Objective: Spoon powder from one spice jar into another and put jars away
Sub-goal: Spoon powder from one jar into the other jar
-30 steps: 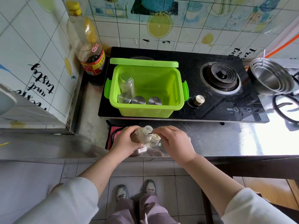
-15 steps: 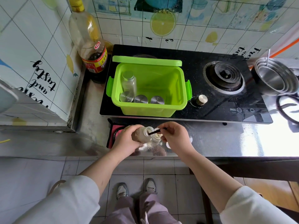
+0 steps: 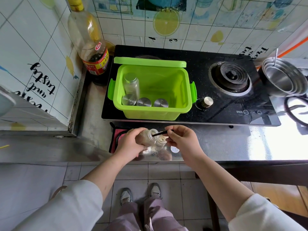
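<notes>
– At the near edge of the counter (image 3: 233,144), what is held in the right hand (image 3: 181,140)?
– A thin black spoon (image 3: 160,133) is pinched by its handle between thumb and curled fingers. Its tip is set in the mouth of the tilted jar (image 3: 147,138).
– And that jar?
– It is gripped round the body by the left hand (image 3: 131,144) and leaned with its open mouth to the right. Just beside it, a second open jar (image 3: 161,141) is stood on the counter, and pale powder is seen inside.
– What is changed from a second ago?
– The right hand was pressed close to the mouth then, and the spoon was hidden. Now the hand is drawn back to the right and the handle is laid bare. A scoop is judged to be coming out, to be tipped into the standing jar.
– What is left to be done?
– Both jars are uncapped. A small round piece (image 3: 174,149), perhaps a cap, is seen by the right wrist. Farther off, the green bin (image 3: 150,115) is stood open on the stove (image 3: 225,112), with four capped jars (image 3: 143,102) kept inside and room left.
</notes>
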`<action>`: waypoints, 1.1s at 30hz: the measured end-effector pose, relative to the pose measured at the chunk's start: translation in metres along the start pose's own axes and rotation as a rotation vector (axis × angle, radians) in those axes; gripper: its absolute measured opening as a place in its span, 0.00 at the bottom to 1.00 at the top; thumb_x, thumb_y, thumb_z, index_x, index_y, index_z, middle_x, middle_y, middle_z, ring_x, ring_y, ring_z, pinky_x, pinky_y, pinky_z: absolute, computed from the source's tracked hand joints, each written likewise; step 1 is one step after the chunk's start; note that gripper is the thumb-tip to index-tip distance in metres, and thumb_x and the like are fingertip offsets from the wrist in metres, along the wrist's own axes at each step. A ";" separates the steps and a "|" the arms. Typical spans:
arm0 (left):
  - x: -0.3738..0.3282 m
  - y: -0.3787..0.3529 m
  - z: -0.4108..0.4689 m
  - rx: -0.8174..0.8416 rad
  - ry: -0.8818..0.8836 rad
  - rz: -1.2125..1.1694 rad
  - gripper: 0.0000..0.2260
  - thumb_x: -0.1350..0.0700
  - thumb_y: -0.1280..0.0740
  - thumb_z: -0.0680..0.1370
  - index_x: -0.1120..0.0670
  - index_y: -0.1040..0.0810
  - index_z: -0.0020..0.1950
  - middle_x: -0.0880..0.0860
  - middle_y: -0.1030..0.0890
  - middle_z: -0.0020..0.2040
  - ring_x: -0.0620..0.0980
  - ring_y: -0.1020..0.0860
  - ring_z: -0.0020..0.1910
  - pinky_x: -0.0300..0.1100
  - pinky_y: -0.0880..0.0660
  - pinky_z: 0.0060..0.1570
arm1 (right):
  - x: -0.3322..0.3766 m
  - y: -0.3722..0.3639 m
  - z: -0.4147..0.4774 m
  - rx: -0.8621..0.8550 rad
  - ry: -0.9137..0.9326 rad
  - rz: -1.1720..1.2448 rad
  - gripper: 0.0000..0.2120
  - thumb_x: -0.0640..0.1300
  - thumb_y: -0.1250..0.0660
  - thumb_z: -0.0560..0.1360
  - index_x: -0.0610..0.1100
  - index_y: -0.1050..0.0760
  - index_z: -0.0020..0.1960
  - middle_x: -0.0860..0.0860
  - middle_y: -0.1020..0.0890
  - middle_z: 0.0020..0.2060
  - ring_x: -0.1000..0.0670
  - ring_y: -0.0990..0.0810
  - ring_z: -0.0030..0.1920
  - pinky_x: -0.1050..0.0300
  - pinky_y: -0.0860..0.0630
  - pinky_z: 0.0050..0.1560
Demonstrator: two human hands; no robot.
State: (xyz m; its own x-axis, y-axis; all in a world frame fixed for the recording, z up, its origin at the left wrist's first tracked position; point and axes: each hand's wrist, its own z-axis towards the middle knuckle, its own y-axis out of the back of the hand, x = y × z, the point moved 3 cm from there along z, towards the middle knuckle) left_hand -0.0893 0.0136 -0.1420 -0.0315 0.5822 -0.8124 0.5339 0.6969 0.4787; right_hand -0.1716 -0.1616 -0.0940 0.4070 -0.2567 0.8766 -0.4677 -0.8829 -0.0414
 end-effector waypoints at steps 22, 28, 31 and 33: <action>0.004 -0.002 0.007 -0.005 0.025 0.047 0.31 0.62 0.21 0.62 0.44 0.23 0.62 0.45 0.21 0.57 0.48 0.24 0.56 0.43 0.28 0.59 | 0.007 0.004 0.003 -0.005 0.030 0.115 0.07 0.34 0.38 0.79 0.41 0.22 0.48 0.37 0.18 0.43 0.45 0.22 0.42 0.56 0.21 0.43; 0.005 -0.001 0.009 -0.020 0.039 0.040 0.31 0.62 0.21 0.62 0.44 0.23 0.62 0.45 0.21 0.57 0.48 0.24 0.57 0.45 0.28 0.61 | 0.007 0.009 0.005 -0.025 0.011 0.166 0.07 0.34 0.38 0.79 0.41 0.22 0.49 0.38 0.18 0.41 0.50 0.20 0.38 0.58 0.22 0.40; 0.005 -0.001 0.009 -0.020 0.048 0.034 0.31 0.62 0.21 0.62 0.44 0.23 0.61 0.45 0.21 0.57 0.48 0.24 0.56 0.47 0.27 0.61 | 0.006 0.012 0.006 -0.038 0.003 0.209 0.07 0.34 0.38 0.79 0.41 0.22 0.48 0.43 0.18 0.38 0.54 0.20 0.35 0.60 0.22 0.37; 0.005 -0.001 0.009 -0.020 0.046 0.033 0.30 0.62 0.21 0.62 0.43 0.23 0.61 0.45 0.20 0.56 0.48 0.24 0.56 0.47 0.27 0.60 | 0.007 0.014 0.006 -0.043 0.004 0.227 0.07 0.33 0.38 0.79 0.41 0.22 0.48 0.43 0.18 0.37 0.54 0.20 0.35 0.60 0.21 0.38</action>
State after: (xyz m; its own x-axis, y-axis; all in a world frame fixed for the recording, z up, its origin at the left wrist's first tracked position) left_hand -0.0825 0.0117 -0.1496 -0.0529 0.6236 -0.7800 0.5183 0.6848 0.5123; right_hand -0.1706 -0.1780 -0.0914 0.2843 -0.4454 0.8490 -0.5798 -0.7851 -0.2178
